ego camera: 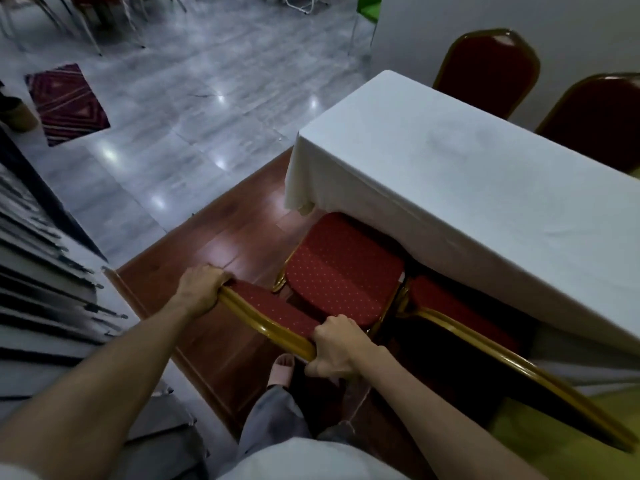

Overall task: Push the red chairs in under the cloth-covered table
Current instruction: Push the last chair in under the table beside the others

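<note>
While both arms reach forward and down, the left hand [202, 289] is curled over the left end of the gold-framed top rail of the nearest red chair [341, 271], fingers wrapped over the rail's far side. Between the two hands runs the chair's backrest, its red dotted padding showing along the top. Just beyond the hands lies the seat, its far edge tucked beneath the hanging hem of the white cloth-covered table [485, 188], the near part still out in the open. The right hand [334, 346] is closed around the same rail at its right end, thumb under the frame and knuckles up. Below that hand a foot in a pale slipper [284, 370] stands on the reddish wood floor [221, 258]. To the right of the right hand a second red chair [460, 317] sits beside the first, its seat mostly under the cloth and its gold rail running toward the lower right. Far beyond the table, two more red chair backs [491, 71] rise at its opposite side.
</note>
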